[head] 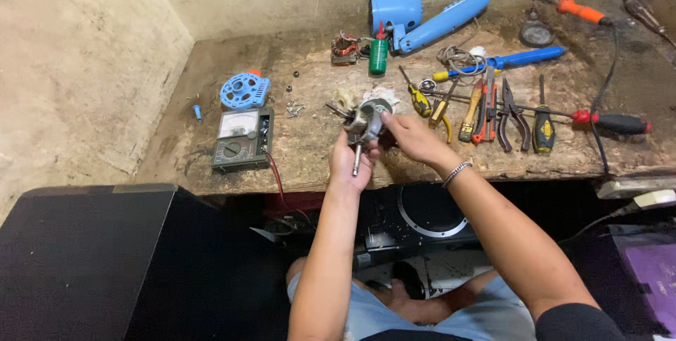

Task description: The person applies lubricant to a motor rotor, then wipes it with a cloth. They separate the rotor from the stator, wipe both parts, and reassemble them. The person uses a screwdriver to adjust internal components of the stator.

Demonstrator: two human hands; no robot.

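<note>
The left hand (pixel 350 165) is gripping a small grey metal motor (pixel 365 121) from below, shaft pointing down and toward the person, holding it up above the near edge of the workbench (pixel 317 158), seemingly to steady it for the other hand. The right hand (pixel 412 137) is closing its fingertips on the motor's right side, while pliers (pixel 512 117) and screwdrivers (pixel 541 126) are lying in a row just right of it, within easy reach. No container is showing; loose screws (pixel 294 107) are sitting bare on the bench, near a green multimeter (pixel 243 139) to the left.
</note>
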